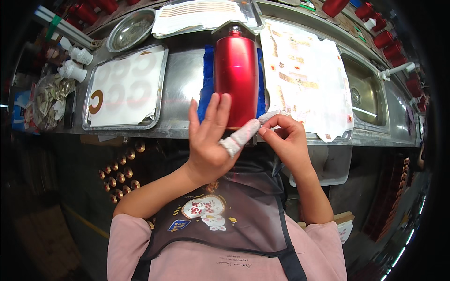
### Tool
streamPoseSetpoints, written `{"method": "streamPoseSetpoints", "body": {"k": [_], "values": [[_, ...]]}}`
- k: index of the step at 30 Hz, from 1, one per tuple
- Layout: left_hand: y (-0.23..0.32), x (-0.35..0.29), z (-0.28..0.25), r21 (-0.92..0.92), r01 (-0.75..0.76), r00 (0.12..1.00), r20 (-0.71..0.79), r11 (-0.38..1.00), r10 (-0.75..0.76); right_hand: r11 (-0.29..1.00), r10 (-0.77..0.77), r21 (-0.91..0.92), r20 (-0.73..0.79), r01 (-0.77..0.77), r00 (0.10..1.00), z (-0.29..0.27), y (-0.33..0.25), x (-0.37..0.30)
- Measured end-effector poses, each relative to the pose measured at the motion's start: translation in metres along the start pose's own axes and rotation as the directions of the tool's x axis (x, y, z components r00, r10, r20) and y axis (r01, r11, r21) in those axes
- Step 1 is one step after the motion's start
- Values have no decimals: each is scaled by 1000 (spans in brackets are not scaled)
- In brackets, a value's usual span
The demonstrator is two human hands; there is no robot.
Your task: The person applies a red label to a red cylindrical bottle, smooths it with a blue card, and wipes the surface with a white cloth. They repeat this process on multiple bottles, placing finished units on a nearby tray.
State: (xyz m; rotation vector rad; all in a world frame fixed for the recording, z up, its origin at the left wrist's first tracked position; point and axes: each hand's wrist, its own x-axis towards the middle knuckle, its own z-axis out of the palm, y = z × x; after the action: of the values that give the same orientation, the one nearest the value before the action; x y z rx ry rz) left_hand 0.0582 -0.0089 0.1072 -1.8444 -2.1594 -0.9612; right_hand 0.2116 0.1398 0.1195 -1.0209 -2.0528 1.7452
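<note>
A glossy red metal-looking bottle [236, 75] lies on a blue cloth [207, 70], its neck away from me in a dark holder [221, 31]. My left hand [210, 126] is open at the bottle's near end. Its fingers are stretched out, with fingertips against the red side, and a white cloth sleeve covers the thumb. Just right of the bottle's base, my right hand [288, 138] pinches thumb and forefinger together beside that thumb tip. What the pinch holds, if anything, is too small to make out. Another white sleeve [268, 116] shows behind the right fingers.
To the left, a metal tray [162, 89] bears a white sheet with ring-shaped stickers. Printed label sheets [304, 70] lie right of the bottle, before a sink [368, 93]. A metal bowl [131, 30] and another tray [206, 16] stand farther back. Below right hangs a translucent bin [337, 164].
</note>
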Motion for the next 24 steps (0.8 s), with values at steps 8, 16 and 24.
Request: {"method": "streamPoseSetpoints", "body": {"k": [8, 16, 24], "values": [[-26, -35, -18, -66, 68, 996, 62, 996, -64, 998, -63, 23, -42, 64, 997, -5, -11, -12], [-17, -19, -17, -7, 11, 998, 68, 1000, -10, 995, 27, 101, -25, -24, 999, -4, -1, -2], [-4, 10, -13, 95, -139, 990, 38, 986, 136, 991, 41, 127, 2, -41, 999, 0, 4, 3]]}}
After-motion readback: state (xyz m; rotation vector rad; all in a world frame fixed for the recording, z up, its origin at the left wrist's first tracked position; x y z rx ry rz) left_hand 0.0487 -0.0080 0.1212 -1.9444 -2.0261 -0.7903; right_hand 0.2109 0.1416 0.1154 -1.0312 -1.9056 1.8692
